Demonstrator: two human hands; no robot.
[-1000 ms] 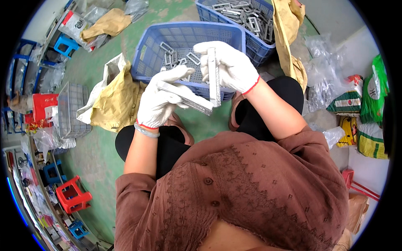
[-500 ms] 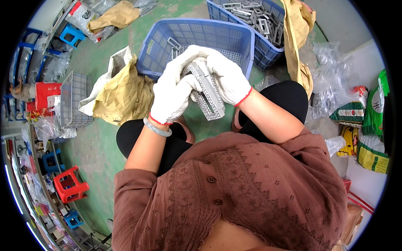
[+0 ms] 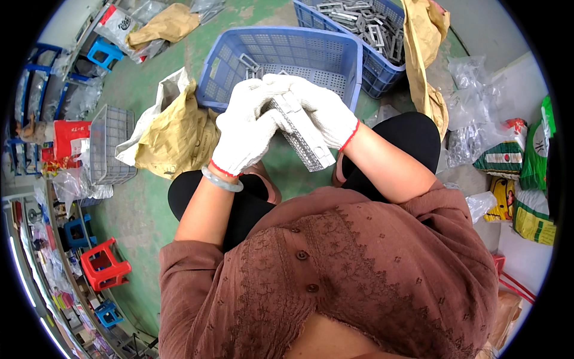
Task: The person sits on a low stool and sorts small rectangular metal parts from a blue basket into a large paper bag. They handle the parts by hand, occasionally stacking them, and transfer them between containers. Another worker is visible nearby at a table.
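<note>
Both hands wear white knit gloves with red cuffs. Between them is a long grey slotted metal part [image 3: 308,140], tilted with its lower end toward my right knee. My left hand [image 3: 248,122] is closed round its left side, the thumb lying across it. Around its upper right side my right hand [image 3: 320,107] is closed as well; its fingertips are partly hidden behind the part. Just beyond the hands stands a blue plastic basket [image 3: 287,37] with a few similar grey parts [image 3: 250,63] at its left end.
A second blue basket [image 3: 382,78], heaped with grey metal parts [image 3: 365,27], stands behind at the right, beside a brown paper sack [image 3: 418,54]. Left of me are another paper sack [image 3: 173,140], a grey mesh crate [image 3: 113,146] and a red stool [image 3: 104,263]. Bags [image 3: 502,146] line the right wall.
The metal part has turned in my hands: its lower end has swung right and a side edge now faces up. My hands have shifted slightly with it.
</note>
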